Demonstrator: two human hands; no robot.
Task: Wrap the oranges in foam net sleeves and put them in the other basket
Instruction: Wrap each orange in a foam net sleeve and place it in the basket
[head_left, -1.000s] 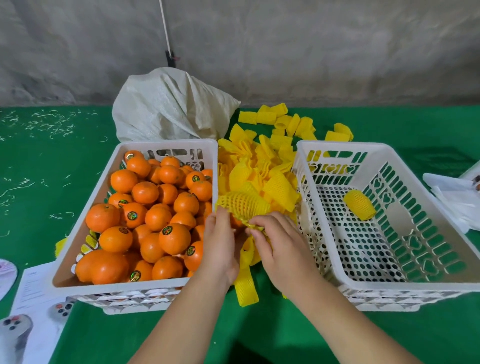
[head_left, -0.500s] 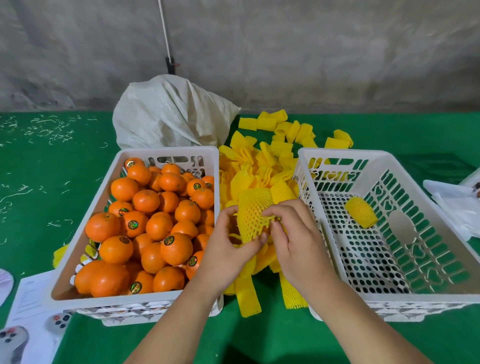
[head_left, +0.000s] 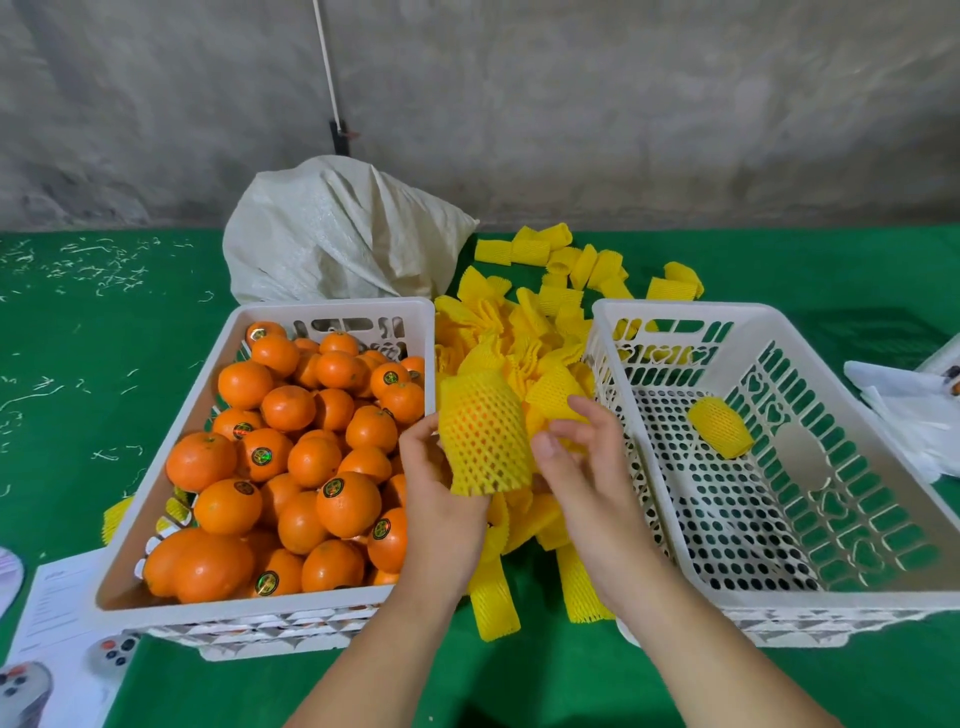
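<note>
- Your left hand grips the sleeved orange between the 2 baskets.
- Your right hand hovers beside it, fingers loose, holding nothing.
- 1 wrapped orange lies in the right basket.

My left hand holds an orange in a yellow foam net sleeve, the fruit showing orange through the mesh, with the sleeve standing roughly upright on my fingers. My right hand sits just beside it, fingers spread and loose, touching nothing that I can make out. To my left a white basket is heaped with bare oranges, many stickered. To my right the other white basket contains a single wrapped orange on its perforated floor. Between the baskets lies a pile of empty yellow sleeves on the green table, with a white sack behind.
</note>
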